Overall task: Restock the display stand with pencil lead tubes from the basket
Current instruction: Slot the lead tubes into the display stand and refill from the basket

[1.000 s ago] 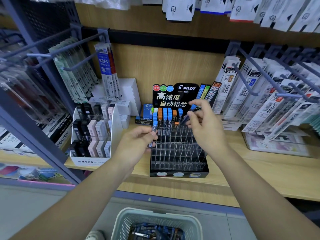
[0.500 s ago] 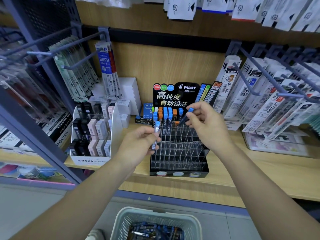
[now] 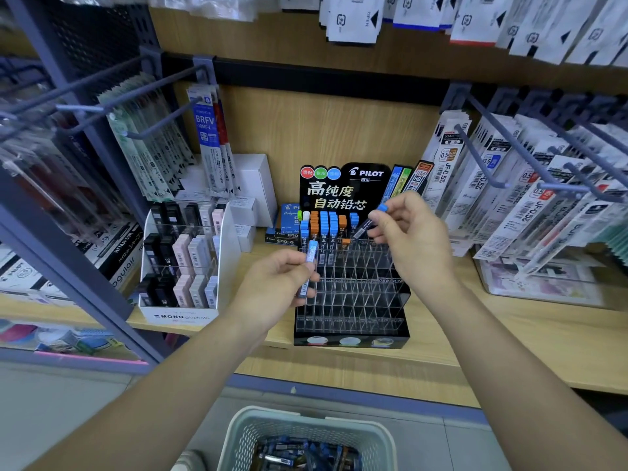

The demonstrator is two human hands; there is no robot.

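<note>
Lead tubes [image 3: 312, 254] [image 3: 365, 226], one in left hand [image 3: 275, 287], one in right hand [image 3: 418, 239]

Blue, orange, black
Black display stand [image 3: 333, 339], clear grid; tubes [image 3: 324, 229] at its twelve o'clock capped blue, orange; pale lattice basket [image 3: 238, 433].

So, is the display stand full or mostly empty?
Mostly empty: the display stand holds lead tubes only in its back rows; the front slots are bare.

The bottom edge cuts off the basket [image 3: 307, 418]. The left hand [image 3: 275, 290] covers part of its lead tube [image 3: 312, 253]; the display stand [image 3: 350, 311]'s slot labels are illegible.
</note>
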